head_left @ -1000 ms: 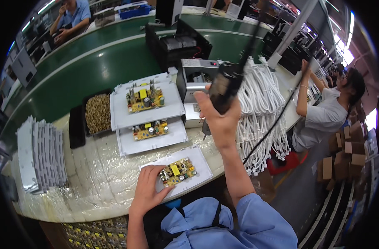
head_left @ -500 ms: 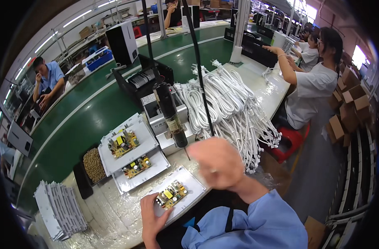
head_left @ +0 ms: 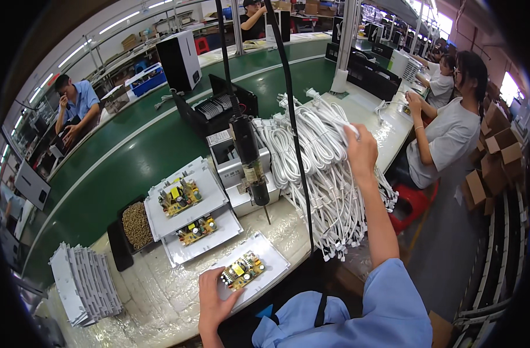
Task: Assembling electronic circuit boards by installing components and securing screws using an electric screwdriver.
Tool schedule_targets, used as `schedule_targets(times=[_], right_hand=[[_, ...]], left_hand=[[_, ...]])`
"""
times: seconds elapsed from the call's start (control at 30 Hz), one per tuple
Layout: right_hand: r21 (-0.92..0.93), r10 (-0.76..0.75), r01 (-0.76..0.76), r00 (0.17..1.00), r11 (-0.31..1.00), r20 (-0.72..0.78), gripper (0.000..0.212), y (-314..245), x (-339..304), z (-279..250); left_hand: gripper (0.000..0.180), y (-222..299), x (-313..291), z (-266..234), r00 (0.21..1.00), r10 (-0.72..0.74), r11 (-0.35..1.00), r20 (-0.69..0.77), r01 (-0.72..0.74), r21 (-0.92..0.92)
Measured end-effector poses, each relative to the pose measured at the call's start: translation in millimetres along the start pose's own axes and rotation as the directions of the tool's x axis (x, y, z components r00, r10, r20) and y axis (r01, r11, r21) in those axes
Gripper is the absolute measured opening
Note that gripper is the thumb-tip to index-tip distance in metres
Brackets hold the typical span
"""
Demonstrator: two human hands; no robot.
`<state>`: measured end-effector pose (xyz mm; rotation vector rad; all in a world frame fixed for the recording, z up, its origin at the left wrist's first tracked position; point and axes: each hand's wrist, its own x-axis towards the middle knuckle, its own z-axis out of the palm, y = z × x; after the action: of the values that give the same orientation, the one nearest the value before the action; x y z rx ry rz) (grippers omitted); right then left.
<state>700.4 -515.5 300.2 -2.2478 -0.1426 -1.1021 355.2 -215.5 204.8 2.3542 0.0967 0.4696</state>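
In front of me a green-and-yellow circuit board lies on a white plastic panel. My left hand grips the board's left end between thumb and fingers. My right hand is stretched out over a heap of bundled white power cords, its fingers closed on a cord at the heap's right side. An electric screwdriver hangs bit-down from above, between the board and the cords. Two more panels carrying circuit boards are stacked partly overlapping beyond my left hand.
A black tray of brass-coloured screws sits left of the stacked panels. Several white panels stand at the far left. Behind the screwdriver is a grey-white box-shaped device. A green conveyor runs behind; a co-worker sits at right.
My right hand has gone from beside the screwdriver bit out to the cord heap and closed there. My left hand stays at the board. The whole view has shifted slightly.
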Motion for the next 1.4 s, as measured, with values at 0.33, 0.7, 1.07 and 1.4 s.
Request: schedule_targets(times=[0.33, 0.7, 1.07, 1.4], right_hand=[[0.395, 0.209, -0.250, 0.967, 0.884, 0.146, 0.027, 4.1, 8.7, -6.8], [0.643, 0.115, 0.104, 0.950, 0.759, -0.289, 0.021, -62.9, -12.0, -59.0], [0.873, -0.870, 0.295, 0.428, 0.389, 0.243, 0.036, -158.4, -107.2, -117.3], [0.887, -0.809, -0.011, 0.405, 0.461, 0.426, 0.047, -176.5, -206.9, -91.0]], left_hand=[[0.067, 1.7, 0.3, -1.0, 1.000, -0.001, 1.000, 0.005, 0.001, -0.008], [0.067, 4.6, 0.1, -4.0, 0.999, -0.033, 0.999, 0.000, 0.033, -0.006], [0.087, 19.1, -20.0, -5.8, 0.999, 0.000, 0.985, 0.033, 0.006, -0.175], [0.032, 47.4, -51.6, -36.7, 0.895, -0.404, 0.042, -0.189, -0.189, -0.981]])
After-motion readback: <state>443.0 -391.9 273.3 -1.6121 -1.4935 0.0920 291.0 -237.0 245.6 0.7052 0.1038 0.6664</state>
